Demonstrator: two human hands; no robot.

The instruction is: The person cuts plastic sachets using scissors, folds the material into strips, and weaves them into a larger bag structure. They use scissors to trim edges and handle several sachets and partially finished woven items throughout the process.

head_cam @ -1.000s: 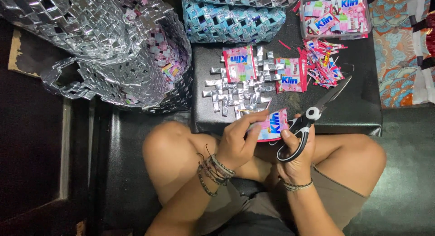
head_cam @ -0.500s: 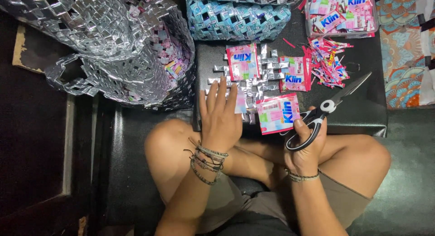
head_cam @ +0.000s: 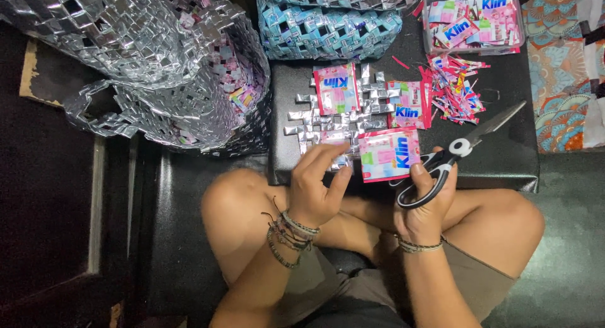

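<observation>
My left hand (head_cam: 315, 192) curls over the near edge of a pile of folded silver strips (head_cam: 334, 123) and pinches one strip between thumb and fingers. My right hand (head_cam: 425, 208) grips black-handled scissors (head_cam: 450, 158), blades open and pointing up to the right. Its thumb also pins the lower corner of a pink sachet wrapper (head_cam: 387, 153), which lies between both hands on the black board (head_cam: 504, 161). I sit cross-legged, with my knees under the board's near edge.
Two more pink wrappers (head_cam: 337, 88) (head_cam: 406, 104) lie on the strips. Pink trimmings (head_cam: 457, 88) are heaped to the right. A clear box of wrappers (head_cam: 472, 22), a blue woven basket (head_cam: 328, 25) and a silver woven bag (head_cam: 157, 63) stand behind. Patterned cloth (head_cam: 567, 82) lies far right.
My left hand let go of the pink wrapper, reached flat over the silver strips, then drew back with fingers curled on one. The right hand keeps the scissors and now holds the wrapper.
</observation>
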